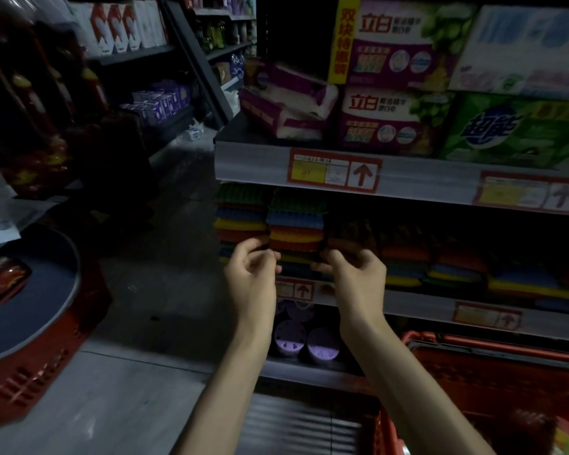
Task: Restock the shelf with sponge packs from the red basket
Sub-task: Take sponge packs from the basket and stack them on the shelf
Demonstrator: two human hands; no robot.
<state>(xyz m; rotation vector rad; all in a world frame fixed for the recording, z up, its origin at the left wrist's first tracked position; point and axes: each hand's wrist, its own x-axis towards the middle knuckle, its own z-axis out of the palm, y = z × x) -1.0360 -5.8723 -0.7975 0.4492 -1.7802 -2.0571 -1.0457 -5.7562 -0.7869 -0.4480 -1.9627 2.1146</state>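
Sponge packs, a ridged multicoloured stack (295,229) lying flat on the grey metal shelf (418,305), sit directly ahead of both hands, left hand (252,274) and right hand (355,277), whose curled fingers pinch its lower front corners.

Dim shop aisle, stock on all sides.

Top tier: purple-and-green soap boxes (391,73), a green box (513,126) beside them, tissue packs (286,106) lying tilted at left. Red-framed price tag (334,170) with an up arrow on the edge strip. Bottom tier: round purple lids (304,339). Grey floor (138,372).
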